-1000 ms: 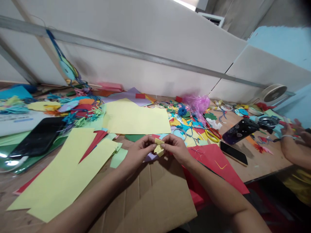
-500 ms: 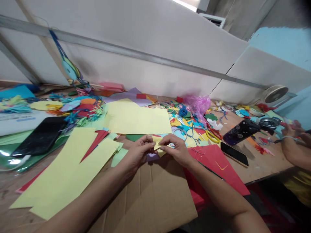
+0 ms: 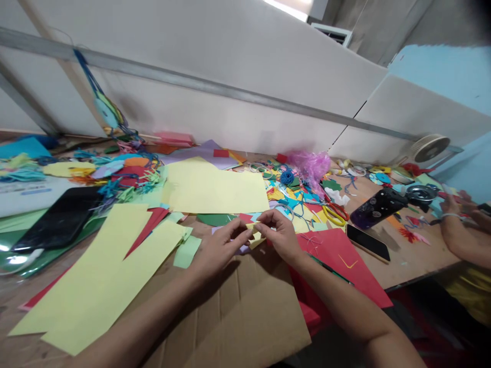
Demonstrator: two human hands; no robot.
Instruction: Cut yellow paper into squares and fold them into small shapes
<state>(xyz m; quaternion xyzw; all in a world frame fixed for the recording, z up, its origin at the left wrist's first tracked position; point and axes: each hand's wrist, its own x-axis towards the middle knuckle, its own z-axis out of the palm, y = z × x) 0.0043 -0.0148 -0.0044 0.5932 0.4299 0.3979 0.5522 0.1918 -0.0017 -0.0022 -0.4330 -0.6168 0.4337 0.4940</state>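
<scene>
Head view: both hands meet at the middle of a cluttered table (image 3: 408, 261).
Left hand (image 3: 218, 249): fingers curled, thumb and forefinger pinched shut on the left end of the folded yellow paper (image 3: 254, 234).
Right hand (image 3: 283, 236): thumb and forefinger closed on the paper's right end, the other fingers bent loosely.
Folded yellow paper: small, held between the two hands just over the far edge of the cardboard sheet (image 3: 245, 306); mostly hidden by fingertips, so its shape cannot be told.
Beside the hands: red sheet (image 3: 339, 255) under the right wrist, large yellow sheet (image 3: 215, 190) just behind, yellow strips (image 3: 102, 273) to the left.
Farther right: yellow-handled scissors (image 3: 334, 214), black phone (image 3: 368, 242), and a co-worker's hand (image 3: 452, 204), well apart.
</scene>
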